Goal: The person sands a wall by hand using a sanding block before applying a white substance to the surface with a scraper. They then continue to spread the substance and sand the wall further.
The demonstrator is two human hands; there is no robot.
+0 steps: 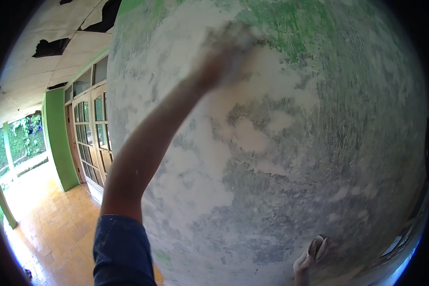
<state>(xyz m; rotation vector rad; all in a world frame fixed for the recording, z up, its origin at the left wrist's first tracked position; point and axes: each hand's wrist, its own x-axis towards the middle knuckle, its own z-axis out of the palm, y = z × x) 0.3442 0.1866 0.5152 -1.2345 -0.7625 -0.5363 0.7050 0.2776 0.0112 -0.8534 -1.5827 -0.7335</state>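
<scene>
A large wall with patchy white, grey and green paint fills most of the head view. My left hand is raised high against its upper part, beside a green patch. Motion smears the fingers, so neither their shape nor anything under them can be made out. A dark blue sleeve covers my upper left arm. Low on the right, my right hand is near the wall, pale with dust. Its fingers are curled around a small, dark brownish piece whose kind I cannot make out.
Glazed wooden doors and a green pillar stand at the left. Yellowish floor tiles run beneath them. The ceiling has broken dark holes. Some framed item shows at the lower right edge.
</scene>
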